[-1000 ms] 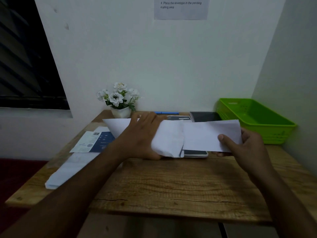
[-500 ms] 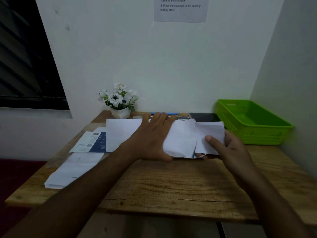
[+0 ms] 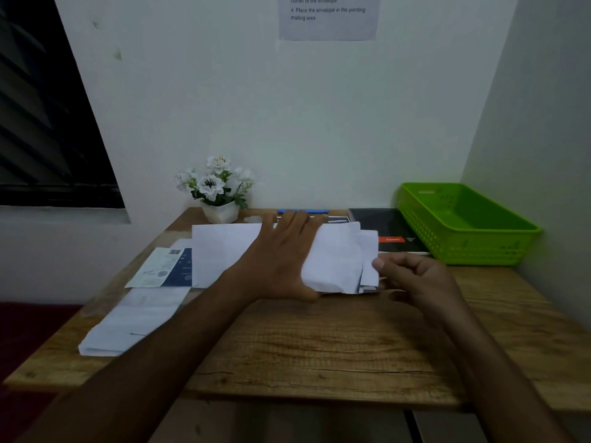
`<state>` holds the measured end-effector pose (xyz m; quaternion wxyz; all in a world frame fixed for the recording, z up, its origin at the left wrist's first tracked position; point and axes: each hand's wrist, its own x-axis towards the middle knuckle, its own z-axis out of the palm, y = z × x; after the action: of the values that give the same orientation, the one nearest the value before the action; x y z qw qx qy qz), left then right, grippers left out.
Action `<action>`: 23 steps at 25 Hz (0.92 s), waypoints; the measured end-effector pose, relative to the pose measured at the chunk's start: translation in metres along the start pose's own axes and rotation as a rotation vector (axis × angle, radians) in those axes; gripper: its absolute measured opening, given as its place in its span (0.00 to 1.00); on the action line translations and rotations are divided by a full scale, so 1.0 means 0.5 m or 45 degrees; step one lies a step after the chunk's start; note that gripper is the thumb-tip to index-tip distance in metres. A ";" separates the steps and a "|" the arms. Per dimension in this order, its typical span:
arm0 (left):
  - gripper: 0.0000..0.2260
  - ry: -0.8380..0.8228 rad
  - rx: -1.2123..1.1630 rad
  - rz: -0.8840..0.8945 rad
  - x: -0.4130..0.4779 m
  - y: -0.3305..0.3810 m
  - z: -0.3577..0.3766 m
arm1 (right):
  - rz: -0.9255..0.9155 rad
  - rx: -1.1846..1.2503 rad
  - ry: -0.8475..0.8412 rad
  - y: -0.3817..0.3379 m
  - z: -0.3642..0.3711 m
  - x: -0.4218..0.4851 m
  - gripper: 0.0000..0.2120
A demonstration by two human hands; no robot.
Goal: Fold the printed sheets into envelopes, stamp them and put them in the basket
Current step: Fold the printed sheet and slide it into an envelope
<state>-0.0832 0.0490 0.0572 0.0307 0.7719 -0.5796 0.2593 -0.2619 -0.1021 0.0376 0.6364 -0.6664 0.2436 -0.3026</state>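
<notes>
Green perforated basket [image 3: 463,233]; white sheet [image 3: 224,251]; blue pen [image 3: 303,211].

Left hand [image 3: 281,260] flat on folded sheet [image 3: 224,251], fingers straight, pressing it to wooden table [image 3: 319,346]. Right hand [image 3: 415,276] curled, thumb at sheet's right edge; pinch unclear. Green basket [image 3: 463,231] far right, black notebook [image 3: 383,225] beside it. Paper stack [image 3: 134,321], blue-white leaflet [image 3: 166,266] left. Flower pot [image 3: 220,212], blue pen [image 3: 303,211] by wall.
</notes>
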 end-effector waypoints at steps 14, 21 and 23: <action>0.45 0.096 -0.139 0.091 0.021 0.045 -0.001 | -0.155 -0.243 -0.036 0.009 0.062 0.014 0.11; 0.44 0.374 -0.468 0.061 0.024 0.034 -0.052 | 0.058 0.603 -0.012 0.004 0.037 0.018 0.08; 0.42 0.496 -0.644 0.068 0.031 0.034 -0.071 | 0.155 0.444 -0.116 0.014 0.051 0.023 0.07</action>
<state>-0.1087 0.0421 0.0902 0.3252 0.6602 -0.6290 0.2506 -0.2353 -0.0926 0.0315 0.7698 -0.5429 0.1982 -0.2708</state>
